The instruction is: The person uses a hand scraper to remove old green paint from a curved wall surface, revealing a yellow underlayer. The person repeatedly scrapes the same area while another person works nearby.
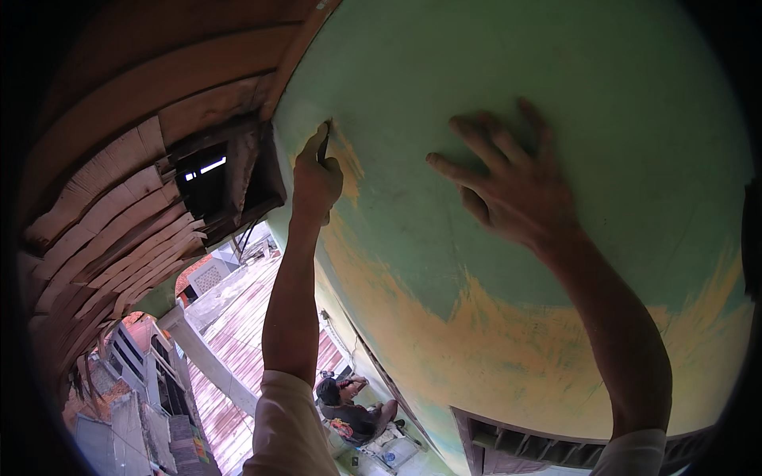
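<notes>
My left hand [317,172] grips a thin dark scraping tool [324,143], its index finger along it and its tip against the wall near the ceiling edge. Around that tip the green paint [405,238] shows yellowish streaks. To the right, my right hand [515,172] rests on the green wall with fingers spread and nothing in it. Lower down, a broad band of yellow, scraped-looking surface [524,345] crosses the wall with ragged edges.
A wooden ceiling [119,196] with broken boards hangs at the left, beside a dark opening. Far below, a person [351,410] sits by the wall near a corrugated roof [238,333]. A slatted wooden vent frame [536,449] is set low in the wall.
</notes>
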Demonstrator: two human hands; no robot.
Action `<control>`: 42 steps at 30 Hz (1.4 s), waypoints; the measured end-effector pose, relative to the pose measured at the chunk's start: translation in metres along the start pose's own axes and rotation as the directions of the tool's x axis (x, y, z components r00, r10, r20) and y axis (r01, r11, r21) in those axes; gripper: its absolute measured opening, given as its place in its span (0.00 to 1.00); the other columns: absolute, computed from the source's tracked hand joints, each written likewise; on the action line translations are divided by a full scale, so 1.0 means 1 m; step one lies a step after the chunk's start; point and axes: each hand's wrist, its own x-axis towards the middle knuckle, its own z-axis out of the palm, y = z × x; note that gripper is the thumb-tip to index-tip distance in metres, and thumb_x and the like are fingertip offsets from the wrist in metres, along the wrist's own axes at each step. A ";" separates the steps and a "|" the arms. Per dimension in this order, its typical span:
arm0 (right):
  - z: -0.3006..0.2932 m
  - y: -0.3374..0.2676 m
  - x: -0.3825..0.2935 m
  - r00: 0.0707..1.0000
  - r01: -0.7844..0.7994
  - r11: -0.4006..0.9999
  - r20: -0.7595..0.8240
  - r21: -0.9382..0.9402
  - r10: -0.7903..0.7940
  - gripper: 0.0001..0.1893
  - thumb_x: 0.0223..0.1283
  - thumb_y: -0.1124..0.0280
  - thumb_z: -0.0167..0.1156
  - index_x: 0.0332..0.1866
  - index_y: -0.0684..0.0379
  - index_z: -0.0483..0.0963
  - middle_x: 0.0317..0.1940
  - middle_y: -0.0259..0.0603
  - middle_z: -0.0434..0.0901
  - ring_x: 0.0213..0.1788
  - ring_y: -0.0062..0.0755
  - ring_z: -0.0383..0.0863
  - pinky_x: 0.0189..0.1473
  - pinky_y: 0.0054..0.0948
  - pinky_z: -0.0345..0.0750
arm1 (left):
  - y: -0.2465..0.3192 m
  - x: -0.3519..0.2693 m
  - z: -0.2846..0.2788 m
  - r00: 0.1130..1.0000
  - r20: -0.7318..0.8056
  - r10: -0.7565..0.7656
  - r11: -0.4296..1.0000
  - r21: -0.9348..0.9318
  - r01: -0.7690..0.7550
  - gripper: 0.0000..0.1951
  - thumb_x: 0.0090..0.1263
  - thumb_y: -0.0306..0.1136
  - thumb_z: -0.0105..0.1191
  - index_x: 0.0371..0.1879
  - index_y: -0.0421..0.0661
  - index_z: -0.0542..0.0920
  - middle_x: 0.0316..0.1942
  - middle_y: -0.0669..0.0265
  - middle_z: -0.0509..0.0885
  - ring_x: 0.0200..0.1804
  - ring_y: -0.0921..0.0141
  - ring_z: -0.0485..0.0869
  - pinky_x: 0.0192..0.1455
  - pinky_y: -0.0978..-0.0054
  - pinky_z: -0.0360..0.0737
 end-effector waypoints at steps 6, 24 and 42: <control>0.001 -0.003 0.002 1.000 0.006 0.999 -0.025 0.037 -0.005 0.28 0.53 0.46 0.79 0.63 0.27 0.85 0.68 0.27 0.79 0.73 0.29 0.74 0.84 0.67 0.66 | -0.097 -0.012 0.019 0.866 -0.087 0.492 0.868 0.133 -0.479 0.33 0.73 0.15 0.44 0.80 0.35 0.74 0.71 0.40 0.85 0.71 0.52 0.87 0.69 0.58 0.85; -0.001 0.000 -0.003 1.000 0.009 0.998 -0.015 0.057 -0.009 0.25 0.55 0.48 0.79 0.60 0.29 0.86 0.70 0.25 0.77 0.74 0.30 0.73 0.84 0.68 0.65 | -0.097 -0.019 0.030 0.800 -0.131 0.585 0.809 0.162 -0.565 0.35 0.71 0.13 0.43 0.81 0.37 0.73 0.72 0.43 0.85 0.64 0.52 0.91 0.62 0.61 0.87; -0.005 0.005 -0.007 1.000 -0.004 0.998 -0.017 0.056 0.005 0.24 0.56 0.48 0.78 0.60 0.29 0.85 0.69 0.23 0.78 0.73 0.28 0.74 0.83 0.67 0.66 | -0.022 -0.007 0.020 0.931 -0.073 0.358 0.934 0.053 -0.355 0.34 0.72 0.13 0.45 0.82 0.35 0.72 0.69 0.37 0.85 0.51 0.54 0.95 0.51 0.61 0.89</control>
